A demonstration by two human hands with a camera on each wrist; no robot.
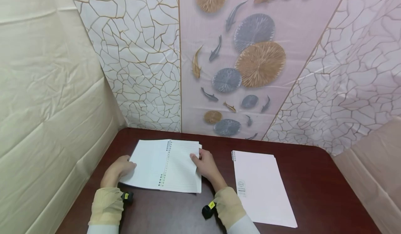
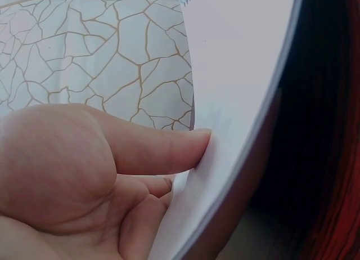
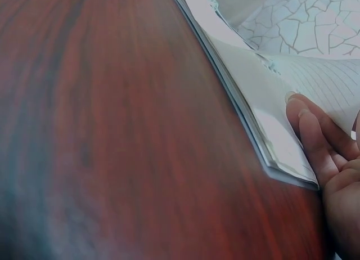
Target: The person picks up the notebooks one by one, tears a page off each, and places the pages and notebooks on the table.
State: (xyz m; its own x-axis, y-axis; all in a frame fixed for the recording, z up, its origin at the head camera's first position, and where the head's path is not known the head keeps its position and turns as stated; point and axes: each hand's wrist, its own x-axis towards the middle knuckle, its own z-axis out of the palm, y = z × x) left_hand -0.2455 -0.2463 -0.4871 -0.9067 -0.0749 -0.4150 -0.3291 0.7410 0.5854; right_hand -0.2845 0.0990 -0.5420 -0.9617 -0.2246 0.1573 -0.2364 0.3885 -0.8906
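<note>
A spiral notebook (image 1: 147, 161) with lined white pages lies open on the dark red table, its coil running down the middle. At its left edge my left hand (image 1: 120, 168) grips the pages and cover, thumb on top and fingers underneath, as the left wrist view shows. My right hand (image 1: 205, 164) pinches a lined page (image 3: 326, 83) at the notebook's right edge, its thumb on top. In the right wrist view, that page bends up from the stack, with fingers (image 3: 315, 130) beneath it.
A second spiral notebook (image 1: 263, 185) lies on the table to the right, a small printed mark on its white face. The wooden table (image 1: 175, 213) meets a patterned curtain (image 1: 141, 70) at the back and a beige cloth (image 1: 56, 115) on the left.
</note>
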